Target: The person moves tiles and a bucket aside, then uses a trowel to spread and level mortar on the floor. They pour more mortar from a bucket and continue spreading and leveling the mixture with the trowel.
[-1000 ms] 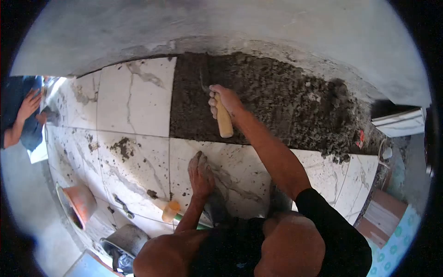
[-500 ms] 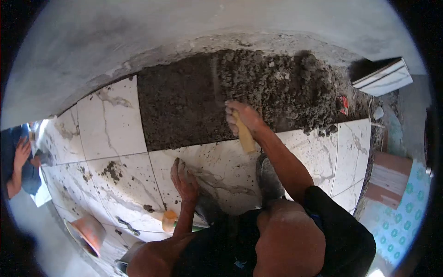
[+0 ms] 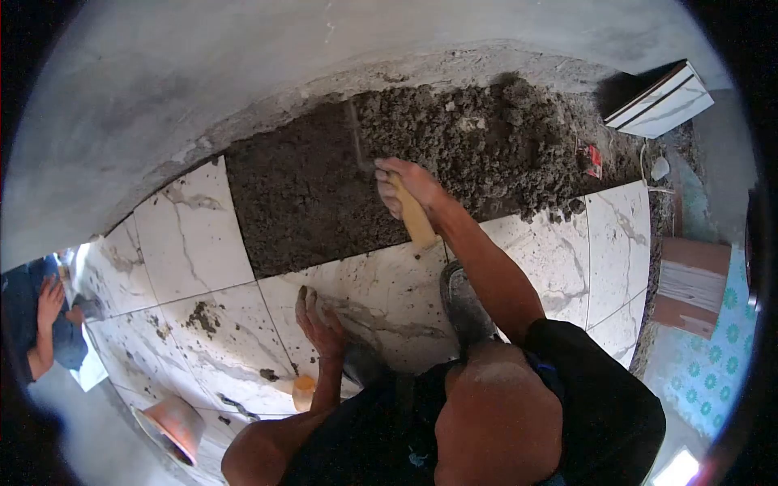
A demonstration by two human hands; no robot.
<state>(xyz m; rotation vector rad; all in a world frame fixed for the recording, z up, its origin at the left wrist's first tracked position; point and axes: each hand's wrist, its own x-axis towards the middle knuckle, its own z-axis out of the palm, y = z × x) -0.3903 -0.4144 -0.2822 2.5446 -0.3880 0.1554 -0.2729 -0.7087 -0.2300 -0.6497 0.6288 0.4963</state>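
My right hand (image 3: 412, 191) is wrapped round the pale yellow handle (image 3: 415, 220) of a trowel. The trowel's thin blade (image 3: 355, 134), seen nearly edge-on, lies at the border between flattened dark mortar (image 3: 300, 186) on the left and loose, lumpy mortar (image 3: 478, 146) on the right. My left hand (image 3: 321, 324) rests with fingers spread on a white, grey-veined tile (image 3: 381, 283) in front of the mortar bed. It holds nothing.
A bare wall (image 3: 267, 57) borders the mortar. Stacked tiles (image 3: 668, 105) lean at the far right, near a brown box (image 3: 693, 283). An orange bucket (image 3: 174, 425) and an orange-ended object (image 3: 303, 393) are at lower left. Another person's hand (image 3: 50, 300) shows at far left.
My view has shifted and tilted slightly. My right hand with the trowel has moved a little toward the wall and left. My left hand stays on the tile.
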